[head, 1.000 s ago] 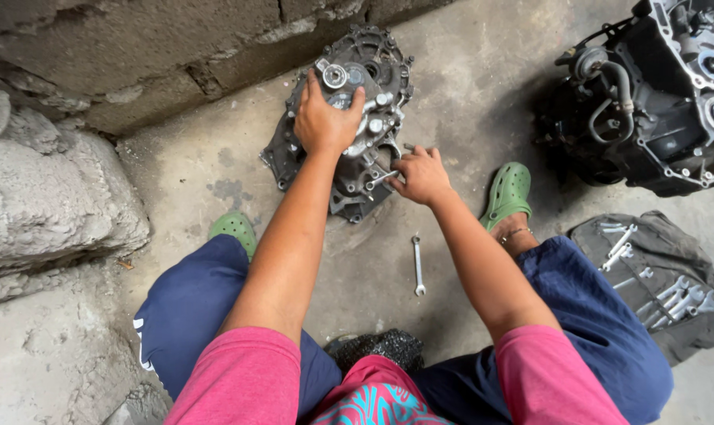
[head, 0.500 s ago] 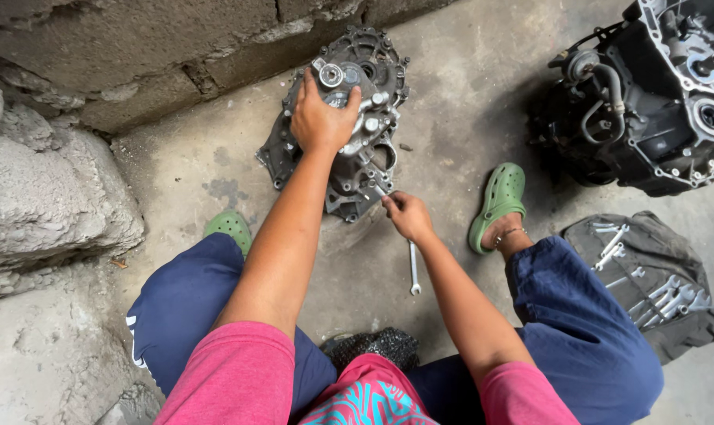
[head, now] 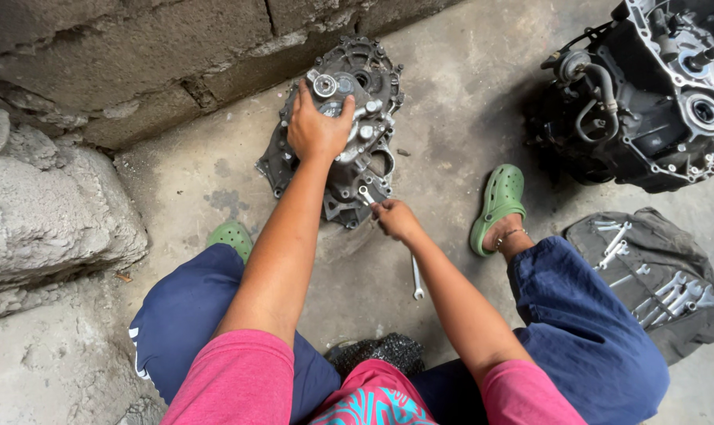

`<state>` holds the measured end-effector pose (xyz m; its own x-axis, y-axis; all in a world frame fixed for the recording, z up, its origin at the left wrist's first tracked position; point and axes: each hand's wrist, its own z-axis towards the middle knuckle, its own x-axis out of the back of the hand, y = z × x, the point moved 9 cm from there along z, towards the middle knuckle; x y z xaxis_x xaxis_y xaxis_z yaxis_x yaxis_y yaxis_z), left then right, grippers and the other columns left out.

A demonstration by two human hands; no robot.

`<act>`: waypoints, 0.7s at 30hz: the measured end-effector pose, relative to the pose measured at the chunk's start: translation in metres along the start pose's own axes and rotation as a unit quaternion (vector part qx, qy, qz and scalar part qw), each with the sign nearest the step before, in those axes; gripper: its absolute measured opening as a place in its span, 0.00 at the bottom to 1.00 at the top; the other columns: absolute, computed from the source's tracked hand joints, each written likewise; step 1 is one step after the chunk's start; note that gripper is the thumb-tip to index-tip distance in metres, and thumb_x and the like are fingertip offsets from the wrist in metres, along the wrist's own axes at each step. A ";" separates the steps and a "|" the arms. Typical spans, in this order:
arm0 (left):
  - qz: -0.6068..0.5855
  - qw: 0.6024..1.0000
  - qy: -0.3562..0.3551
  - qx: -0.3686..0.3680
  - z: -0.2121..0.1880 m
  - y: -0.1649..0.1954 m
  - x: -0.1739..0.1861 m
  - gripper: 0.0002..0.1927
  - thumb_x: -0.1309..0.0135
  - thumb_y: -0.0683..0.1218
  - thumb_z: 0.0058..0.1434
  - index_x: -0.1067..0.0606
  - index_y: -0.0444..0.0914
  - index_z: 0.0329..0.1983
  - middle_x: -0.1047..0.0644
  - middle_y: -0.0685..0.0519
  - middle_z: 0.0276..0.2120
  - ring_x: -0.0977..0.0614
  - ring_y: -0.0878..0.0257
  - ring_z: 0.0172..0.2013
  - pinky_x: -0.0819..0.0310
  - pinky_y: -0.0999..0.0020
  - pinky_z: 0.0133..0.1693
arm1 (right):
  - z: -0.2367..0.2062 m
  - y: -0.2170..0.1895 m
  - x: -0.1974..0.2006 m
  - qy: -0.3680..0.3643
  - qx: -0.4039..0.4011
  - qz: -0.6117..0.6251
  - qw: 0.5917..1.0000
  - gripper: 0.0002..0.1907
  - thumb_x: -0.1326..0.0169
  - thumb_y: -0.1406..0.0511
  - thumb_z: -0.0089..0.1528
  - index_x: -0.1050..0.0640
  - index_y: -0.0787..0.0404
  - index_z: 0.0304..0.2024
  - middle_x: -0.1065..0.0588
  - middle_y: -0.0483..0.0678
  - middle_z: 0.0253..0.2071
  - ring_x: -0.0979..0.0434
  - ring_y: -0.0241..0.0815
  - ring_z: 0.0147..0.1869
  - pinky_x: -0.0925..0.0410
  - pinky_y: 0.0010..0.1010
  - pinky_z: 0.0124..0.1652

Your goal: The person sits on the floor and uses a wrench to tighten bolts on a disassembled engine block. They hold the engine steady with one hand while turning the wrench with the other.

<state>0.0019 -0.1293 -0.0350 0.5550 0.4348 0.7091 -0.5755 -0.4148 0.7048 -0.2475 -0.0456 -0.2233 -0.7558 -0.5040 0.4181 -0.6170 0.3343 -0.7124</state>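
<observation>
Grey cast metal, grimy and ribbed, makes up the gearbox housing (head: pixel 349 149) that leans against the block wall (head: pixel 136 55) at the upper middle of the frame, its foot on the concrete floor (head: pixel 451 118). The left hand (head: pixel 319 130) lies spread over the housing's upper half, fingers curled around the parts there, just below a round silver fitting (head: pixel 325 85). The right hand (head: pixel 395 220) is lower and a little to the right, at the bottom edge of the housing, closed around a small wrench (head: pixel 366 195) whose head points up toward the casting. The two hands are apart, one above the other, with the housing's lower half between them. Another wrench (head: pixel 417 277) lies loose on the floor just below the right hand. Green clogs (head: pixel 499 201) show on the feet either side of the housing. At the upper right corner sits a dark engine block (head: pixel 648 94), and below it, at the right edge, a dark cloth (head: pixel 656 275) spread with more spanners.
</observation>
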 end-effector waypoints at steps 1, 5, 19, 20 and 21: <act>-0.001 1.000 0.000 -0.002 0.001 0.000 -0.001 0.52 0.37 0.68 0.50 0.38 0.36 0.71 0.30 0.40 0.65 0.25 0.44 0.60 0.29 0.52 0.58 | 0.003 -0.007 0.011 0.018 0.037 -0.081 0.996 0.23 0.46 0.49 0.67 0.15 0.61 0.34 0.20 0.51 0.26 0.22 0.40 0.29 0.29 0.36 0.35; 0.009 1.000 -0.006 0.004 0.001 0.001 0.003 0.52 0.37 0.69 0.50 0.37 0.36 0.71 0.29 0.40 0.64 0.24 0.44 0.60 0.28 0.51 0.57 | 0.003 -0.036 0.040 0.010 0.077 -0.237 0.968 0.19 0.43 0.49 0.62 0.15 0.54 0.41 0.19 0.47 0.36 0.21 0.46 0.42 0.31 0.43 0.44; 0.005 1.000 0.008 -0.002 0.002 0.006 0.010 0.53 0.37 0.69 0.49 0.37 0.35 0.71 0.29 0.39 0.63 0.23 0.43 0.58 0.27 0.52 0.55 | -0.037 -0.042 0.057 0.175 0.124 -0.202 0.955 0.16 0.43 0.51 0.62 0.18 0.53 0.44 0.21 0.52 0.35 0.21 0.54 0.41 0.30 0.45 0.43; 0.002 1.000 0.011 0.002 0.002 0.005 0.011 0.53 0.37 0.69 0.49 0.37 0.35 0.71 0.29 0.39 0.63 0.24 0.43 0.58 0.27 0.51 0.55 | -0.035 -0.033 0.050 0.174 0.123 -0.179 0.960 0.17 0.43 0.50 0.63 0.17 0.53 0.44 0.21 0.53 0.34 0.20 0.54 0.39 0.29 0.44 0.41; 0.002 1.000 0.011 0.007 0.002 0.005 0.011 0.53 0.37 0.69 0.49 0.37 0.36 0.70 0.28 0.39 0.63 0.24 0.43 0.59 0.28 0.51 0.55 | -0.036 -0.024 0.042 0.171 0.120 -0.155 0.966 0.18 0.43 0.50 0.63 0.17 0.53 0.45 0.21 0.54 0.33 0.20 0.54 0.38 0.28 0.43 0.40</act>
<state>0.0062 -0.1280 -0.0243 0.5399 0.4499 0.7114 -0.5691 -0.4276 0.7023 -0.2726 -0.0461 -0.1686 -0.5963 -0.2444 0.7646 -0.7878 -0.0047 -0.6159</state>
